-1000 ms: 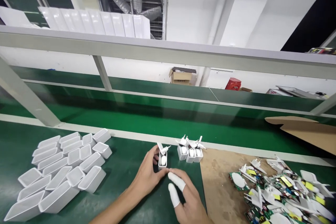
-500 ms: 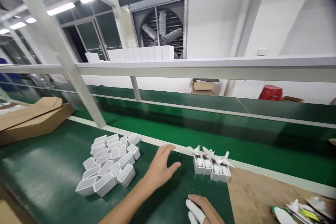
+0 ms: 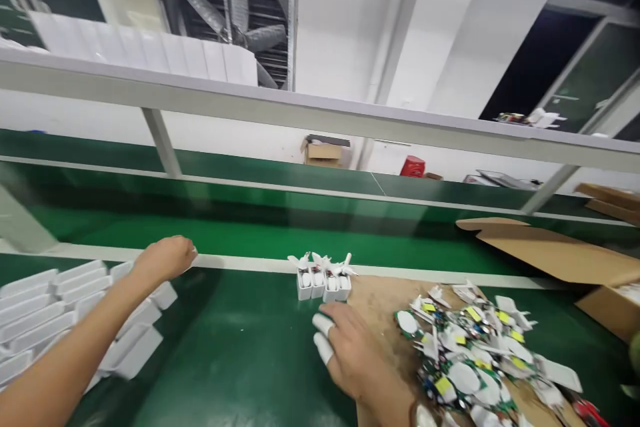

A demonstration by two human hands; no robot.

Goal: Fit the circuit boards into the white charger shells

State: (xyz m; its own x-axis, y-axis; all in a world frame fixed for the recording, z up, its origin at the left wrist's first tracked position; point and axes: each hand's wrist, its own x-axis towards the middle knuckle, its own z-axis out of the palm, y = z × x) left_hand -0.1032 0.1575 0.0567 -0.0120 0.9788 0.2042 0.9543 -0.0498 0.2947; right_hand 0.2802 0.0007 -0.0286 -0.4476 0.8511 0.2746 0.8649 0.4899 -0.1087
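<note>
Presently, four small white shells point(image 3: 323, 281) are being kept upright in a tight row at the far edge of the green table point(image 3: 240, 347), each already filled, with white prongs sticking out of the top. So a small batch is judged done, while much is left: a large heap of empty white shells point(image 3: 75, 320) is lying at the left, and a heap of loose circuit boards point(image 3: 470, 360) is lying on the brown board point(image 3: 385, 300) at the right.

The left hand point(image 3: 165, 257) is being held over the near corner of the empty shells, fingers curled inward; whether anything is being pinched cannot be told, since motion blur is hiding the fingertips. The right hand point(image 3: 350, 347) is being rested flat beside the circuit boards, just short of the filled row, fingers loosely spread and holding nothing; white rubber cots point(image 3: 323, 337) are being worn on two of them.

The shells are looking like glossy moulded plastic, rectangular and open-topped. The circuit boards are showing green with yellow and white parts. The table is looking smooth and slightly shiny; the brown board is looking matt and scuffed.
</note>
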